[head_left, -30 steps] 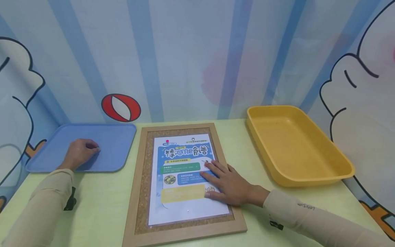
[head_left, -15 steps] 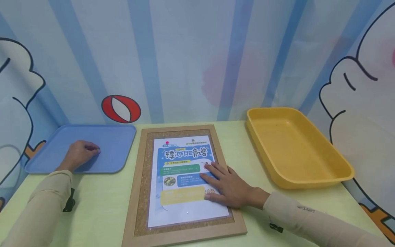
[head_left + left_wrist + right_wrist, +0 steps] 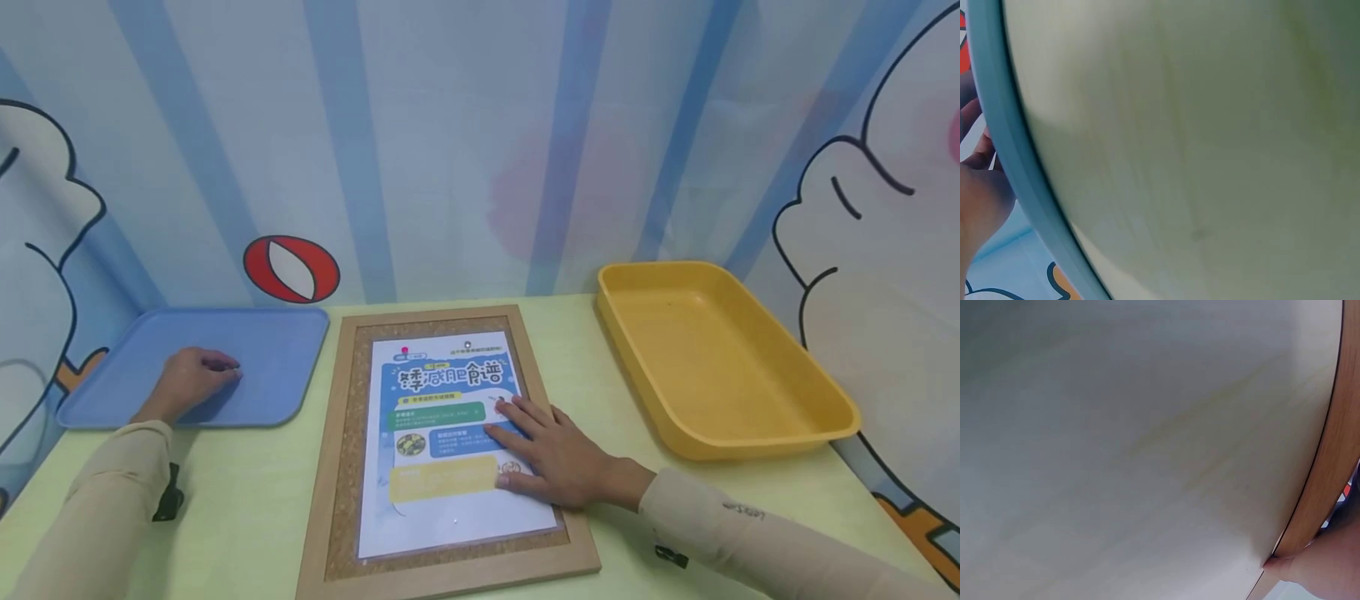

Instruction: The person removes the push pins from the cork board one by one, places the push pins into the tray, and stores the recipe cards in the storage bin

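My left hand (image 3: 191,379) is low over the blue tray (image 3: 277,350), its thumb and fingertips close together near the tray's surface. Whether anything small is between them cannot be made out. Spread flat, my right hand (image 3: 562,458) rests on the right side of a printed sheet (image 3: 442,533) with blue, green and yellow blocks. The sheet lies on a wood-framed corkboard (image 3: 342,517). A red pushpin (image 3: 405,350) sits at its top left, and a small pale pin (image 3: 467,344) at its top right. The left wrist view shows part of the left hand (image 3: 982,187) beyond the tray's rim.
A deep yellow bin (image 3: 720,358) stands at the right rear of the pale green table (image 3: 232,517). Behind the table hangs a striped blue curtain (image 3: 457,167) with cartoon figures. A tiny white speck (image 3: 455,521) shows near the sheet's bottom.
The head view has shifted slightly, so everything appears a little lower. My left fingertips have barely moved at the tray. The right hand stays in place on the sheet.
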The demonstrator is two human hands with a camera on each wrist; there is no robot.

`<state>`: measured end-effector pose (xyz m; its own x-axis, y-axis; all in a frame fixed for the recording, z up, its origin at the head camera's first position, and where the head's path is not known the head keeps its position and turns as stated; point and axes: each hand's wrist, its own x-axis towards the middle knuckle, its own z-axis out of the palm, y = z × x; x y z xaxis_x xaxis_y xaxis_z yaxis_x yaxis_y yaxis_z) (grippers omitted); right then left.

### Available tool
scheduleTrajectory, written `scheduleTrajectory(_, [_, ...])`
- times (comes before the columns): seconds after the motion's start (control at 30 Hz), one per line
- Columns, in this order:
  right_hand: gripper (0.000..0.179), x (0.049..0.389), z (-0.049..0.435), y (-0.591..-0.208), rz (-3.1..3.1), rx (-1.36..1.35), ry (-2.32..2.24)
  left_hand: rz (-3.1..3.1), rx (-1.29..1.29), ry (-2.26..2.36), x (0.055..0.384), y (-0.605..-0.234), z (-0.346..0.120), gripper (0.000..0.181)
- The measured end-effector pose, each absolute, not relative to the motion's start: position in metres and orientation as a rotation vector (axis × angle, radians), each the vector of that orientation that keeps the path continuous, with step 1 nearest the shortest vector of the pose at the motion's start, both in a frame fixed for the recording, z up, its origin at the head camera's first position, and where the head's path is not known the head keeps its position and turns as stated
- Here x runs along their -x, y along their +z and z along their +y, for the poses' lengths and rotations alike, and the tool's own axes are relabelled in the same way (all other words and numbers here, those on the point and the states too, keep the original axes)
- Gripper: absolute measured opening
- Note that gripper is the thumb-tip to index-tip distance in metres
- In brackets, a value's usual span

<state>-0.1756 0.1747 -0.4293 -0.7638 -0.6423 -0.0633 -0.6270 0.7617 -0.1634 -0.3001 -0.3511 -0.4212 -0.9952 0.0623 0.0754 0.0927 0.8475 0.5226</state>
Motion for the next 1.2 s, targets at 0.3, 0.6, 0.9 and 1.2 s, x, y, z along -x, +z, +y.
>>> scheduleTrajectory(0.3, [0.072,0.175,0.175,-0.429,2.837,1.04,-0.198,-2.966,0.042,-0.922,0.302,-0.422,-0.351,0.041])
scheduleTrajectory(0.6, [0.071,0.18,0.175,-0.43,2.854,1.045,-0.2,-2.759,0.116,-0.997,0.313,-0.405,-0.326,0.04])
scheduleTrajectory(0.9, [0.071,0.175,0.174,-0.434,2.841,1.036,-0.23,-2.748,0.215,-1.19,0.321,-0.408,-0.28,0.038])
scheduleTrajectory(1.2, [0.071,0.175,0.174,-0.435,2.85,1.029,-0.229,-2.824,0.261,-1.29,0.325,-0.404,-0.232,0.038])
